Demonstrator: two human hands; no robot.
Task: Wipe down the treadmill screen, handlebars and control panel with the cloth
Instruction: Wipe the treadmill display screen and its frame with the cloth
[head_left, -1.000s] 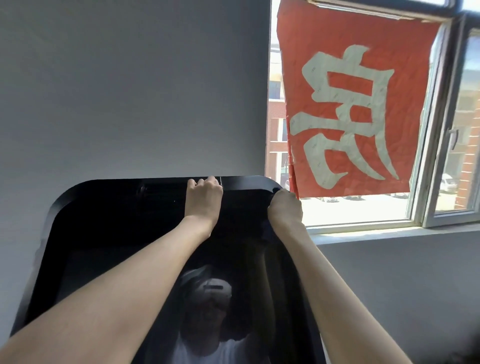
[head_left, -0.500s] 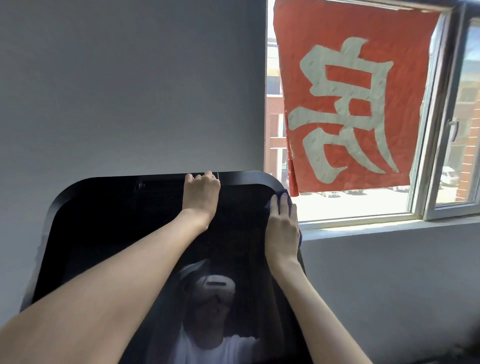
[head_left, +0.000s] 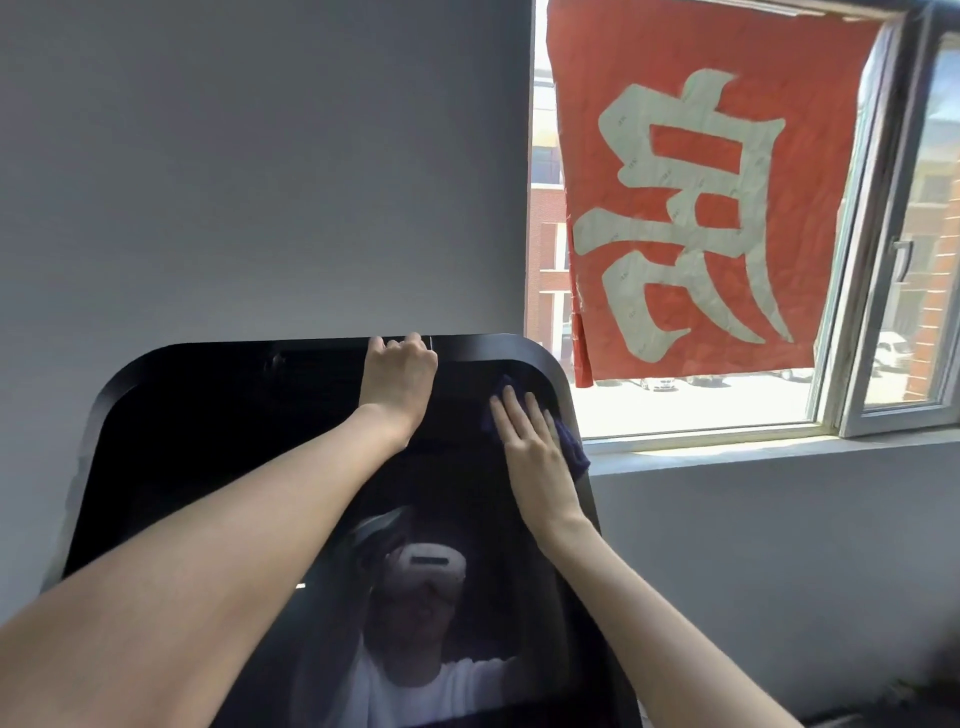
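Dark purple cloth lies flat against the glossy black treadmill screen near its top right corner, pinned under the right hand, whose fingers are straight and slightly spread, pressing rather than gripping. Soft, light and limp, it will likely bunch or skid on the slick glass unless the whole palm holds it spread, so flat pressure over its middle looks a better hold than a pinch at one edge. The left hand curls its fingers over the screen's top edge, which I judge steadies a stiff but smudge-prone panel against the push.
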